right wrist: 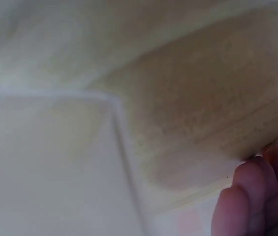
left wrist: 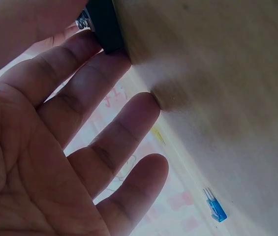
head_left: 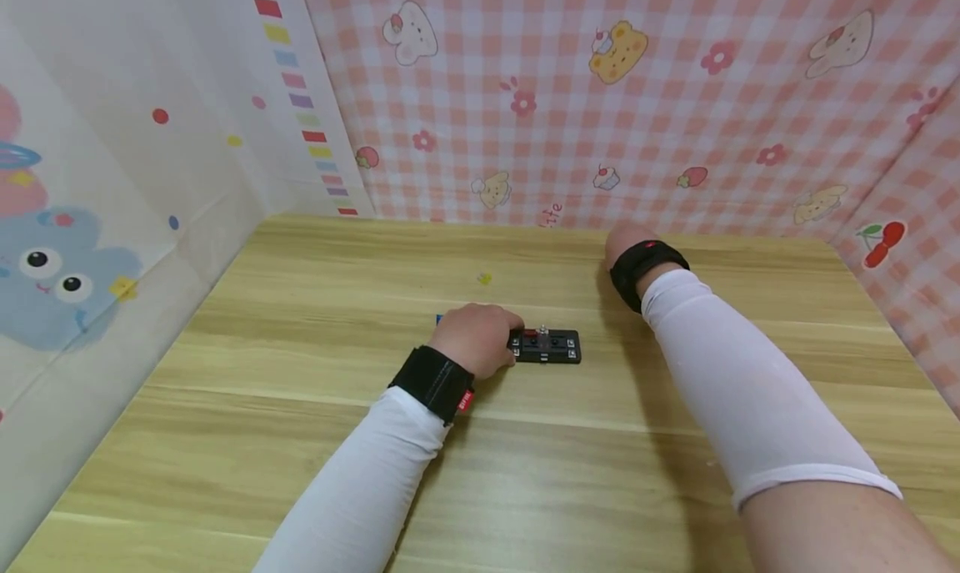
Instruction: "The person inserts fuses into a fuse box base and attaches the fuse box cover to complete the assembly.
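Note:
A black rectangular board (head_left: 553, 347) with metal contacts and a small clear bulb-like part standing on it lies on the wooden table. My left hand (head_left: 474, 339) holds its left end. In the left wrist view, the thumb and first two fingers meet the black board (left wrist: 107, 27), while the other two fingers extend free. Toward the back of the table is my right hand (head_left: 628, 243), largely hidden behind its wristband in the head view. Its bent fingers (right wrist: 247, 187) appear, in the right wrist view, to pinch a small orange piece (right wrist: 275, 146) close to the tabletop.
A small blue piece with thin metal legs (left wrist: 216, 209) lies on the table left of my left hand. Farther back is a tiny yellow piece (head_left: 485, 278). A pink checked cloth wall (head_left: 465, 64) borders the back edge, and a white printed sheet (head_left: 187, 72) the left.

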Action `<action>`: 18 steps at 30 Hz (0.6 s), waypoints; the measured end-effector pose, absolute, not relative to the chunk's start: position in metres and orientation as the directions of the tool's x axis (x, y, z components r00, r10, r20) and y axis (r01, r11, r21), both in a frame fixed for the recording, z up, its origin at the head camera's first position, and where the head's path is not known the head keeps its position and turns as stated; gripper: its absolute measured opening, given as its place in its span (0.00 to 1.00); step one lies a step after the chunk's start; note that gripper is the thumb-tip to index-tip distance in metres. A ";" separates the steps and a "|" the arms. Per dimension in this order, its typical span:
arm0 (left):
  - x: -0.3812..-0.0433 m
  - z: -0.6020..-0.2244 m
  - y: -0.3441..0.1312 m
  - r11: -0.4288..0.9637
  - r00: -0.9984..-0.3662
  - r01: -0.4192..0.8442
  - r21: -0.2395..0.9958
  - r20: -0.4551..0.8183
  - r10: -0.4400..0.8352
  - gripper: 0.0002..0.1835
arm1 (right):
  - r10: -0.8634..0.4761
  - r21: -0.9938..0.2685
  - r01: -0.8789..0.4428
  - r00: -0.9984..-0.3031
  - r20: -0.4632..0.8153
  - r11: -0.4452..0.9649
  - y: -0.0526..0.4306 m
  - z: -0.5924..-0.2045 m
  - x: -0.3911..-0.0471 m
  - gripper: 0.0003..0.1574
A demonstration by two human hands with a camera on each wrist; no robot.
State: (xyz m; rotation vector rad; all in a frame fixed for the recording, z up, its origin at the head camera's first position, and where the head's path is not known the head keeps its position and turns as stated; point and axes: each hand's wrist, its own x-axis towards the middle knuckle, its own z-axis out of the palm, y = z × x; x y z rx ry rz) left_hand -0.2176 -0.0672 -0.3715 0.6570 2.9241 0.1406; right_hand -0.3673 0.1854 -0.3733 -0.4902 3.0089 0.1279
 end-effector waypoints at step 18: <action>-0.220 -0.369 -0.058 0.896 -0.889 0.427 0.121 -0.124 0.440 0.26 | -0.293 -0.216 -0.287 -0.956 0.005 0.933 0.170 -0.344 -0.324 0.05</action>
